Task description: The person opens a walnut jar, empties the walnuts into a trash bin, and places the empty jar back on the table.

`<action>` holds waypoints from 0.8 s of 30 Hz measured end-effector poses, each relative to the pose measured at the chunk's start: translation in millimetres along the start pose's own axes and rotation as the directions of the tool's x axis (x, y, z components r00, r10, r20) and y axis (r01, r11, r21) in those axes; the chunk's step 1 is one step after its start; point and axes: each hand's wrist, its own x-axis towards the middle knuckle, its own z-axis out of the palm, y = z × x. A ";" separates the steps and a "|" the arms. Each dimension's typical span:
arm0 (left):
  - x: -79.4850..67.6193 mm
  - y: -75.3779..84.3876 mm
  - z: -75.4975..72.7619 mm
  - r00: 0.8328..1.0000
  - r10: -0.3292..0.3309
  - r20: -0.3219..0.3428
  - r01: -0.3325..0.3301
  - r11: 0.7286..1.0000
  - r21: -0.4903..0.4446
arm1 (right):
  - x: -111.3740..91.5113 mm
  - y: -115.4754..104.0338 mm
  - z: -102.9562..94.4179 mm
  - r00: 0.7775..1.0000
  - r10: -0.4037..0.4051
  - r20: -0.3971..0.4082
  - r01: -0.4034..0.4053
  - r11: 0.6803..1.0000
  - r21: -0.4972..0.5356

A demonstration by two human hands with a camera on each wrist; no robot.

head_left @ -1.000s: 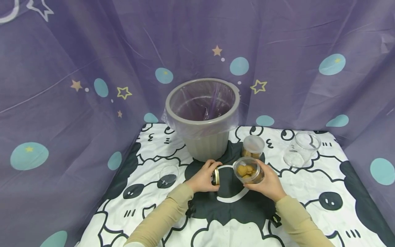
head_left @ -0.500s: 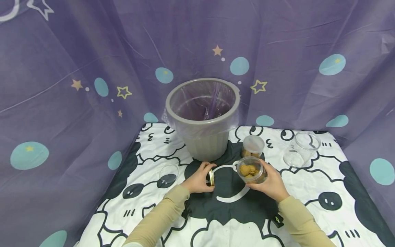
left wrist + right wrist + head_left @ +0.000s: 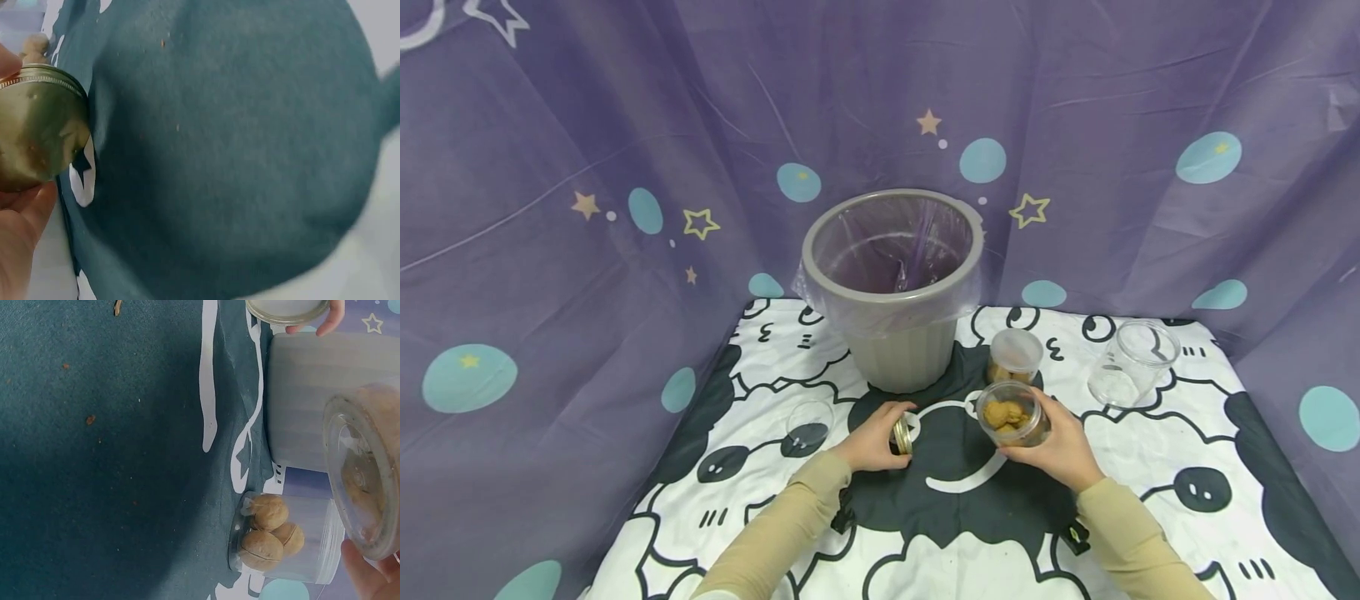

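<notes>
Head view: left hand (image 3: 872, 442) pinches gold lid (image 3: 902, 435), right hand (image 3: 1062, 446) curls round jar (image 3: 1037, 432) of, apparently, nuts (image 3: 1006, 415).

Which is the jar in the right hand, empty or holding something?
Holding something: in the head view, brown pieces show inside the jar that the right hand grips.

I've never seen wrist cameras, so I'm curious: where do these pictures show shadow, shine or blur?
Head view: fairly even light; left wrist: soft sheen on the gold lid, blurred edge of the dark cloth at right; right wrist: broad shadow across that cloth.
</notes>
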 end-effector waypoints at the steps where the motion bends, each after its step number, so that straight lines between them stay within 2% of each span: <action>1: -0.6 -0.9 -1.3 1.000 0.005 0.000 -0.005 1.000 0.008 | -0.1 0.2 0.0 1.000 -0.002 -0.002 0.002 1.000 0.002; 10: -4.4 -9.5 -13.8 1.000 0.029 0.003 -0.029 0.993 0.115 | 0.0 2.8 -3.3 0.999 -0.028 -0.029 0.028 1.000 0.010; 18: -8.6 -21.8 -15.4 1.000 0.025 0.017 -0.028 0.984 0.177 | -0.1 2.4 -9.4 1.000 0.009 -0.005 -0.009 1.000 -0.006; 24: -10.6 -25.5 -15.8 0.999 0.021 0.050 -0.032 0.975 0.222 | -1.0 2.9 -9.7 1.000 0.004 -0.003 -0.004 1.000 -0.006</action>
